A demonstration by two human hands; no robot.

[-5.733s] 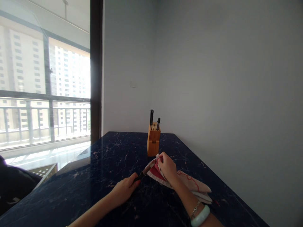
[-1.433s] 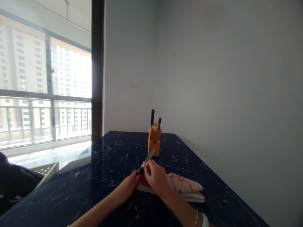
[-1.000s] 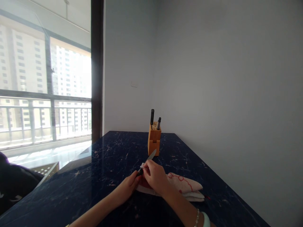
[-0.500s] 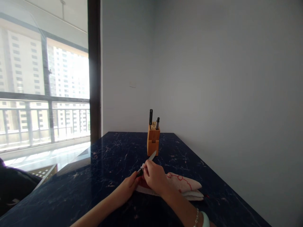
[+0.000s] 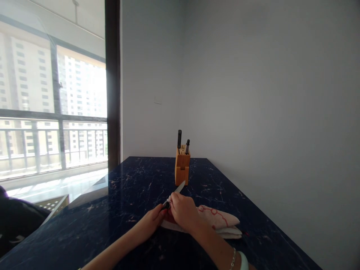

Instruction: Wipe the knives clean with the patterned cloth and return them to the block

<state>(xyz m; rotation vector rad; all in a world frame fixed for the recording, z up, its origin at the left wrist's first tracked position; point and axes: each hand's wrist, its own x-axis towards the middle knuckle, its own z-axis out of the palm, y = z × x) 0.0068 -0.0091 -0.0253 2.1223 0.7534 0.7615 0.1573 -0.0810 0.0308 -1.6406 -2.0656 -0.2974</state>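
A knife (image 5: 180, 187) with a black handle points up and away, its blade tip in front of the wooden knife block (image 5: 182, 168). My left hand (image 5: 153, 217) is closed round the handle. Near the base of the blade, my right hand (image 5: 182, 210) pinches something small and white, perhaps a bit of cloth, against the knife. Under and beside my right hand lies a folded white and red cloth (image 5: 218, 218). The block stands upright and holds two black-handled tools.
The dark blue marbled table (image 5: 135, 191) reaches back to a grey wall (image 5: 253, 93). On the left are a large window (image 5: 81, 93) and, at the lower left, a dark object (image 5: 19, 221) beside a perforated panel.
The knife and my left hand have shifted slightly down and to the left. My right hand has moved only a little, still at the base of the blade.
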